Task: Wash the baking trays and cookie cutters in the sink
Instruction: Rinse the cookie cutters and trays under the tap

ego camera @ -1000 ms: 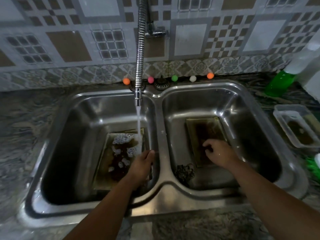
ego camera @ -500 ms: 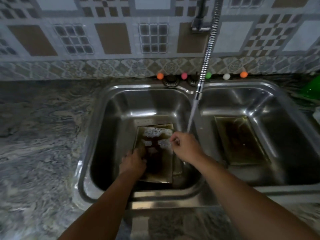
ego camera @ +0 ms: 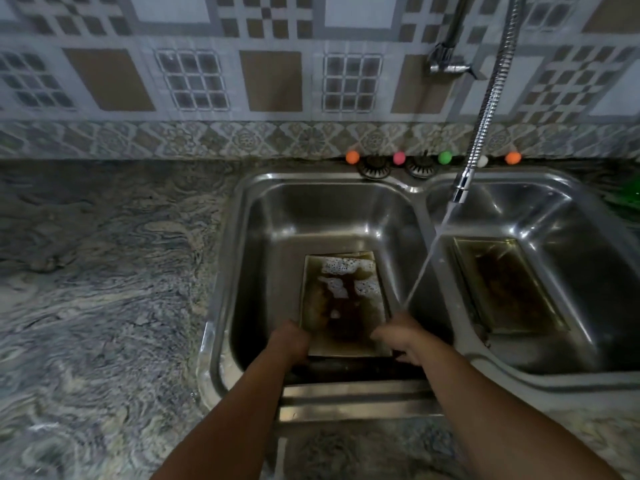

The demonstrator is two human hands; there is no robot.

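— Where's the tray you're washing?

— The soapy baking tray point(ego camera: 343, 303) lies flat on the floor of the left basin point(ego camera: 277, 244) of the steel double sink point(ego camera: 420, 195). It's stained dark brown in the middle, with patches of white foam point(ego camera: 341, 266) toward its far end.

— And your hands?

— My left hand point(ego camera: 289, 341) is at the tray's near left corner, fingers curled over the edge, gripping it. My right hand point(ego camera: 403, 339) is at the near right corner, touching the tray, but I can't tell whether those fingers are wrapped round the rim or just resting on it.

— Is the water on?

— Yes. The flexible metal tap hose point(ego camera: 485, 109) hangs down from the wall and its nozzle point(ego camera: 462, 187) sits over the divider between the basins. The stream point(ego camera: 427, 258) slants down to the left and lands just by my right hand.

— Anything in the other basin?

— A second baking tray point(ego camera: 505, 289), also browned, lies flat in the right basin point(ego camera: 571, 258).

— What's around the sink?

— Five small coloured balls point(ego camera: 445, 157) sit in a row along the back ledge, against the patterned tile wall point(ego camera: 270, 81). Marbled grey countertop point(ego camera: 104, 271) stretches out to the left. Something green point(ego camera: 628, 202) shows at the far right edge, too cut off to identify.
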